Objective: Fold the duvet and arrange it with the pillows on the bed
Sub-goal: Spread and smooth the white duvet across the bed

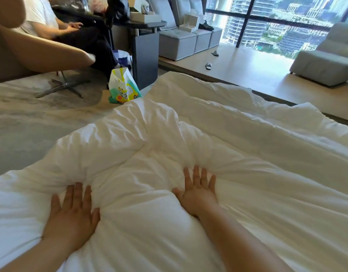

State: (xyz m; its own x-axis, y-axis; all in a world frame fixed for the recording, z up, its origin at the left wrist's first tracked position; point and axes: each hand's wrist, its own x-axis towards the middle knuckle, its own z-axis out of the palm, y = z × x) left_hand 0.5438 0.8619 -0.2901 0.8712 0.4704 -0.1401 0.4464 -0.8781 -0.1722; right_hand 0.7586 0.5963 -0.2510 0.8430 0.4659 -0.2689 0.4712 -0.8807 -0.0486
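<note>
Head view: both palms lie flat with fingers spread, left hand (73, 214) and right hand (198, 193), gripping nothing, pressing the rumpled white duvet (218, 138) filling the lower frame. Pushing unevenly could probably bunch those creases worse.

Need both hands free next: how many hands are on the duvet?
2: left hand flat on the duvet near its left edge, right hand flat near the middle.
</note>
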